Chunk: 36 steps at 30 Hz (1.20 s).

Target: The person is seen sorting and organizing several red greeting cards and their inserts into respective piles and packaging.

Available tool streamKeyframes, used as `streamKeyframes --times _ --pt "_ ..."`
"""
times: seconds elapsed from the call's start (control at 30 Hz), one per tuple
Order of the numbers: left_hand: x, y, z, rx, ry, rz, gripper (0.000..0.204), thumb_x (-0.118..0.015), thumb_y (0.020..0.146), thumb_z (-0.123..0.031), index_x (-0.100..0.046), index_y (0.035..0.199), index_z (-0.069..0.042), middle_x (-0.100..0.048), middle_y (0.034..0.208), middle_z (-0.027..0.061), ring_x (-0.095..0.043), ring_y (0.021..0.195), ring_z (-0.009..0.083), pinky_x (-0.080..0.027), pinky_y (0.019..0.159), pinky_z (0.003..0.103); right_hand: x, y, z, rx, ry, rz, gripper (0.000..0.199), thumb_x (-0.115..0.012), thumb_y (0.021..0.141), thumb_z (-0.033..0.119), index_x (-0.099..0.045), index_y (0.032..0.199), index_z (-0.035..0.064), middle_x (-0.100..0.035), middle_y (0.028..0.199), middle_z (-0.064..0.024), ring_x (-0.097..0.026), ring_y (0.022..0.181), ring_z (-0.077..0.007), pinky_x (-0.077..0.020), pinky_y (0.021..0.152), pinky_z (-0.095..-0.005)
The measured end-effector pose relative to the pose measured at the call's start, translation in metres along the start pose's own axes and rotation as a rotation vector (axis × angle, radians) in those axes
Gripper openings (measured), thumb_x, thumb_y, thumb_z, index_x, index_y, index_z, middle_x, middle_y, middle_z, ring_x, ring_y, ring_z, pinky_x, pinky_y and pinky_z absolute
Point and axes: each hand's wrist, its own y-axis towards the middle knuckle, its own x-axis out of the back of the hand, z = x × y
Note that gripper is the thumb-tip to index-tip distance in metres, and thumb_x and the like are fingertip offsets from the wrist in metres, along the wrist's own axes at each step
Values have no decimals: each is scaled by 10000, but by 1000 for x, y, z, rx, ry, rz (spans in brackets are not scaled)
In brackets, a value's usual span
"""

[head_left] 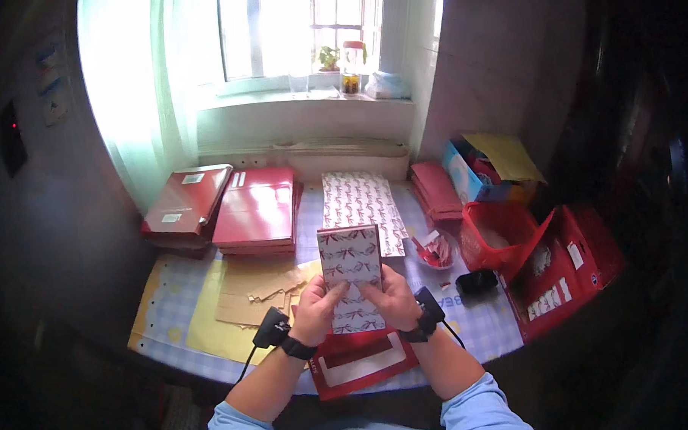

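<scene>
Between my two hands I hold up a flat rectangular piece, like a booklet or folded card, white with rows of red bows and grey-green ribbons. My left hand grips its left edge, thumb on the front. The right hand does the same on the right edge; most fingers are hidden behind it. Below it, at the table's near edge, lies a red flat piece with a whitish strip. Just beyond stand stacked sheets with a similar bow print.
Red stacks fill the back left. Brown cardboard pieces lie on yellow paper. On the right are a small bowl of red scraps, a black object, a red basket, a red box and a blue box.
</scene>
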Motion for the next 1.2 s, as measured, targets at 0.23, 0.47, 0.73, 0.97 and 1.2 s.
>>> streamKeyframes --times 0.23,0.47,0.73,0.97,1.2 --pt "-1 1 -1 -72 -52 -58 455 -418 955 -29 -260 1381 -10 -560 1188 152 -570 1056 173 -469 911 301 5 4 -1 -183 180 -7 297 -544 907 56 -479 1186 -23 -615 1089 -86 -595 965 -132 -484 853 -286" --pt "-6 -1 4 -174 -21 -90 612 -385 947 12 -56 1456 -76 -515 1251 183 -550 1103 201 -453 942 321 -7 0 -12 -158 239 -2 383 -525 909 60 -394 1256 -36 -569 1177 -114 -573 1024 -149 -469 902 -310" --pt "-8 -4 -11 -180 76 -20 557 -409 934 20 -231 1452 -82 -406 1377 154 -474 1195 192 -406 998 327 -6 5 4 -289 423 71 403 -526 911 82 -378 1271 -24 -564 1166 -113 -583 1009 -163 -496 874 -310" --pt "-10 -5 -15 -129 65 0 589 -461 879 38 -272 1430 -44 -407 1365 133 -456 1210 193 -387 1018 320 -2 4 10 -368 390 72 420 -538 914 93 -366 1280 -23 -563 1155 -124 -600 972 -166 -505 869 -309" --pt "-2 0 -10 21 -69 -100 616 -461 824 88 -297 1406 -30 -463 1293 147 -563 1065 171 -487 906 296 26 -26 28 -317 -261 10 478 -562 910 173 -397 1303 -43 -625 1004 -139 -610 916 -162 -499 769 -293"
